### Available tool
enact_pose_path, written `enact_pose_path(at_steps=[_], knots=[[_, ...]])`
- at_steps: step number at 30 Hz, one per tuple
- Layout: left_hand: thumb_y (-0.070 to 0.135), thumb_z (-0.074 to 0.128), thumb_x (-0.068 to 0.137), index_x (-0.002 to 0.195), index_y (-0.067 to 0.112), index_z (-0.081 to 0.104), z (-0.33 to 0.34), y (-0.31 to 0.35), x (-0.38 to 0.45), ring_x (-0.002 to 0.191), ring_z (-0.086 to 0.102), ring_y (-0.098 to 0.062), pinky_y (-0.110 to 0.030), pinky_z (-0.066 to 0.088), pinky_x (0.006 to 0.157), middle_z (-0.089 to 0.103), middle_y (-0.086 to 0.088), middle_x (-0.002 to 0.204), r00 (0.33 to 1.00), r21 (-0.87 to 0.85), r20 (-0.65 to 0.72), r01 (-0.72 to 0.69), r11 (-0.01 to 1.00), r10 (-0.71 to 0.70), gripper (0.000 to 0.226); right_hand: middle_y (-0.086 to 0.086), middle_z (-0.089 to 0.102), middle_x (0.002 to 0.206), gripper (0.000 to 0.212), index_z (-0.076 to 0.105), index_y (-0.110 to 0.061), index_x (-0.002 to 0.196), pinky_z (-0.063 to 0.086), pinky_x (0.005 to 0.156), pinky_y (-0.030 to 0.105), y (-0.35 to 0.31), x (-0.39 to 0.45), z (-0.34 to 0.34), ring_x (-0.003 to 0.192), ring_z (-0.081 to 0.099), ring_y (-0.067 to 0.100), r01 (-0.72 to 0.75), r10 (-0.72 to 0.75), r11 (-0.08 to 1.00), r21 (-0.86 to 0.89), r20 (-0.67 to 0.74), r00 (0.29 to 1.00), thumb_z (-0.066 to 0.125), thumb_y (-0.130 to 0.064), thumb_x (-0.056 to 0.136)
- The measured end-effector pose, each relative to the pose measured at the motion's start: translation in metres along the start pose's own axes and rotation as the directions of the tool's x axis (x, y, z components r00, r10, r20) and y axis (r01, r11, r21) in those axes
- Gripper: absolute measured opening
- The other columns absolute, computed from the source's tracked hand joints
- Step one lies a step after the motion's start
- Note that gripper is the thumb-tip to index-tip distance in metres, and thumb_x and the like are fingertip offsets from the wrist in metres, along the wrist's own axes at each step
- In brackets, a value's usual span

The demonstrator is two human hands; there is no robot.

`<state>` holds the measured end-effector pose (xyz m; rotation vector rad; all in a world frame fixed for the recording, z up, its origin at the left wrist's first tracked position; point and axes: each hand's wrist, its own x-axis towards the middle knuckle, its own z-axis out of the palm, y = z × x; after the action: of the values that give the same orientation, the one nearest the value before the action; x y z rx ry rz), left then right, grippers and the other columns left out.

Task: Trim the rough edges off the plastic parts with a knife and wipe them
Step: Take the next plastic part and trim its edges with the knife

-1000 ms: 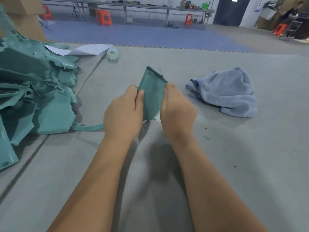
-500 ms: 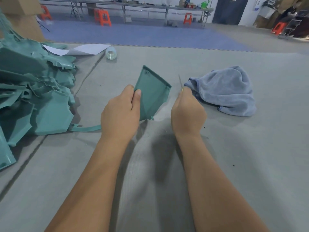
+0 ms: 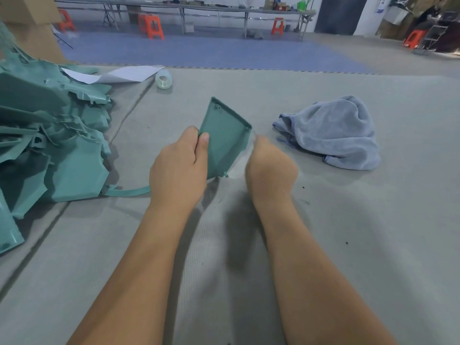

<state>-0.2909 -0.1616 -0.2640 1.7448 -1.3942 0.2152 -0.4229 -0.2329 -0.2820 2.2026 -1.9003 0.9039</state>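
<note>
At far left, untrimmed green parts [image 3: 49, 145] lie heaped; left hand [image 3: 179, 168] pinches one green panel [image 3: 225, 138] upright, exposing its right edge; blurred right hand [image 3: 270, 165], grip indeterminate, works alongside; grey cloth [image 3: 333, 133] waits for wiping

Honestly can't read any text here. There's a poster [image 3: 381, 6] on the wall in the upper right of the frame, but its print is way too small and blurry. The white paper sheet [image 3: 119, 73] at upper left looks blank.
</note>
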Motion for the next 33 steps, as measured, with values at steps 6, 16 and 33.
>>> enact_pose_path(at_steps=[6,16,33], knots=[[0.039,0.034,0.101,0.073,0.019,0.027,-0.001,0.001,0.000,0.053,0.038,-0.027,-0.035,0.021,0.049,0.038,0.000,0.055,1.000,-0.004,0.008,0.015,1.000,-0.015,0.035,0.002,0.041,0.070,0.014,0.038,-0.017,0.088,0.020,0.049,0.031,0.013,0.004,-0.007,0.061,0.037,0.024,-0.151,0.150,0.986,0.065,0.025,0.988,0.037,-0.004,0.094],[0.041,0.032,0.101,0.073,0.020,0.028,-0.001,0.002,-0.001,0.052,0.040,-0.018,-0.033,0.020,0.046,0.040,0.003,0.055,1.000,-0.007,0.008,0.014,1.000,-0.014,0.035,-0.011,0.042,0.049,0.025,0.054,-0.015,0.087,0.034,0.044,0.021,-0.031,0.005,-0.023,0.043,0.037,0.008,-0.301,0.266,-0.004,0.954,0.291,0.919,0.038,-0.025,0.103],[0.041,0.033,0.101,0.073,0.020,0.029,0.001,-0.001,-0.001,0.053,0.041,-0.021,-0.034,0.026,0.048,0.041,0.001,0.057,1.000,-0.025,0.019,0.013,1.000,-0.012,0.036,-0.007,0.028,0.041,0.032,0.053,-0.009,0.082,0.022,0.032,0.017,-0.035,0.004,-0.033,0.031,0.023,0.005,-0.555,-0.062,-0.589,0.587,0.652,0.756,0.037,-0.023,0.106]])
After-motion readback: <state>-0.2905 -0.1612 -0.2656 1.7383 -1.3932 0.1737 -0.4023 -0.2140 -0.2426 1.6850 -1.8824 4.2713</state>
